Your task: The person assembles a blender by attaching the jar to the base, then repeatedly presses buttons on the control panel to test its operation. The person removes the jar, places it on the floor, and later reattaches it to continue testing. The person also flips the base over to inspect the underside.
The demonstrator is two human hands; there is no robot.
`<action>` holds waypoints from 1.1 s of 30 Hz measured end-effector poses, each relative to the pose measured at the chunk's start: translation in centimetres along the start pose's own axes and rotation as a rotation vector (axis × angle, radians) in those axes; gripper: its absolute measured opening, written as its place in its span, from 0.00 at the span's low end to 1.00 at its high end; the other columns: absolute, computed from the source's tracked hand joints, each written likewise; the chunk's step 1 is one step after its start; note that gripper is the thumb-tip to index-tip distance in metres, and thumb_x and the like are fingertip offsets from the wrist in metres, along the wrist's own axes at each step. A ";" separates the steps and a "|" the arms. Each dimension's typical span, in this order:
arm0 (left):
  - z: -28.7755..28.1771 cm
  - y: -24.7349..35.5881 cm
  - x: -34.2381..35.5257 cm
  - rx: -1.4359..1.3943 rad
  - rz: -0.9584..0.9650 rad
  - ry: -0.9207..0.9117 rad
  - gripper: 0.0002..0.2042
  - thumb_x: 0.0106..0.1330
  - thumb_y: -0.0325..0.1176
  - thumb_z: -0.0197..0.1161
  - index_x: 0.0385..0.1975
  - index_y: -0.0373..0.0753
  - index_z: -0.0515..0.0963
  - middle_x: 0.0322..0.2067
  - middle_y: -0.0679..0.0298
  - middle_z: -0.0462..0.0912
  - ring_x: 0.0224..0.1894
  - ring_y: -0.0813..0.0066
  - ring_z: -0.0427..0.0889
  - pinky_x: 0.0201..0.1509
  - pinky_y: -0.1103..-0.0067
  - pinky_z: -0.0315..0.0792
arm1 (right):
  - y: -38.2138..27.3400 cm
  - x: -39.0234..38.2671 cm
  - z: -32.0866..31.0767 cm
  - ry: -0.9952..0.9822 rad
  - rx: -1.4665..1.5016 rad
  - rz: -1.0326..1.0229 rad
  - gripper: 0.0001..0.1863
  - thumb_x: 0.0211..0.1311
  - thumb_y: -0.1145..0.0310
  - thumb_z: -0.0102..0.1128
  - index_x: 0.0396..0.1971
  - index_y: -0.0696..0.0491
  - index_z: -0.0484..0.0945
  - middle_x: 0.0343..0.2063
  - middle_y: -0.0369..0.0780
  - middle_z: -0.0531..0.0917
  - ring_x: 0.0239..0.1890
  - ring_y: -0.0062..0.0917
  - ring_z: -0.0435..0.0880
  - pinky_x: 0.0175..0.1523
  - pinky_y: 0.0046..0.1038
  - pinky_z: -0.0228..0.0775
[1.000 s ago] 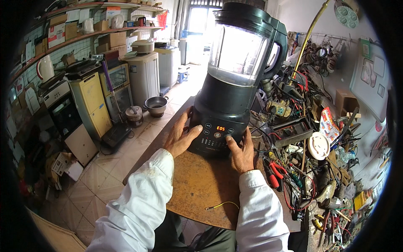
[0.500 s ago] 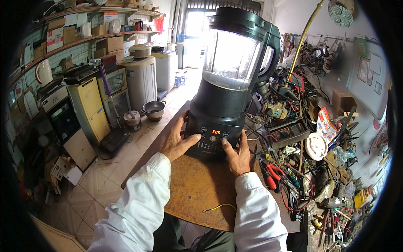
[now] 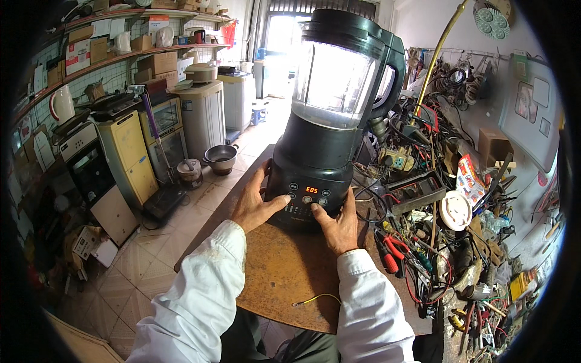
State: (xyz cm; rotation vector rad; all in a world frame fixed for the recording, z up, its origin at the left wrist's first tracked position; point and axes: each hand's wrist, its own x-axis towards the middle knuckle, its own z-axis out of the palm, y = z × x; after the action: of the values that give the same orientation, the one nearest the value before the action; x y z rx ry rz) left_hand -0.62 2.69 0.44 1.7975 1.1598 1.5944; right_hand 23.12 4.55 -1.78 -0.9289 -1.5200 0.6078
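A black blender point(image 3: 311, 154) with a clear jug point(image 3: 331, 91) and a lid stands on a worn brown wooden table point(image 3: 284, 266). Orange-red characters glow on its front control panel. My left hand point(image 3: 254, 202) grips the left side of the base, its thumb lying at the panel's left buttons. On the other side, my right hand point(image 3: 340, 221) curves round the base, and its thumb touches the panel near the middle, below the display. The fingers behind the base are partly hidden. Nearer me, a short yellow wire point(image 3: 318, 297) lies on the tabletop.
Tangled cables, tools and parts cover the bench at right, including red-handled pliers point(image 3: 396, 247), a white round lid point(image 3: 455, 210) and a dark tray point(image 3: 417, 192). A pot point(image 3: 221, 158) sits on the tiled floor at left, near cabinets and loaded shelves point(image 3: 115, 57).
My right thumb has slid left across the panel, from the right-hand buttons toward the middle. My left hand and the blender stay where they were.
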 end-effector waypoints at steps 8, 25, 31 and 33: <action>0.5 -0.3 0.0 0.048 0.040 0.011 0.54 0.56 0.42 0.80 0.80 0.32 0.53 0.74 0.41 0.66 0.76 0.50 0.68 0.78 0.60 0.65 | -0.1 0.1 0.5 0.024 -0.034 -0.048 0.58 0.51 0.58 0.85 0.76 0.66 0.58 0.66 0.58 0.75 0.68 0.48 0.77 0.74 0.41 0.68; 1.5 -1.1 -0.2 0.143 0.055 0.057 0.56 0.55 0.41 0.80 0.80 0.32 0.50 0.74 0.40 0.63 0.78 0.45 0.63 0.82 0.58 0.58 | -2.0 -0.6 1.5 0.067 -0.119 0.028 0.64 0.47 0.54 0.87 0.76 0.67 0.53 0.68 0.60 0.70 0.71 0.52 0.71 0.76 0.43 0.65; 1.4 0.2 -0.3 0.185 0.019 0.040 0.55 0.55 0.39 0.79 0.80 0.33 0.50 0.74 0.41 0.63 0.78 0.46 0.63 0.82 0.57 0.58 | -2.3 -0.5 1.3 0.065 -0.124 0.032 0.65 0.48 0.54 0.87 0.76 0.69 0.52 0.68 0.62 0.69 0.72 0.53 0.70 0.77 0.43 0.64; 1.3 0.0 -0.3 0.177 0.023 0.043 0.55 0.55 0.39 0.78 0.80 0.33 0.50 0.74 0.41 0.63 0.78 0.46 0.62 0.82 0.57 0.58 | -2.3 -0.6 1.4 0.062 -0.121 0.035 0.65 0.48 0.54 0.87 0.76 0.69 0.52 0.69 0.62 0.69 0.72 0.53 0.70 0.77 0.43 0.63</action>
State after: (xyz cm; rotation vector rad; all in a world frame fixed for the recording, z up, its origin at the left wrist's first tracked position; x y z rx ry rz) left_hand 0.65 2.68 0.04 1.9009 1.3418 1.5943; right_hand 21.27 3.03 -0.51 -1.0593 -1.5003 0.5123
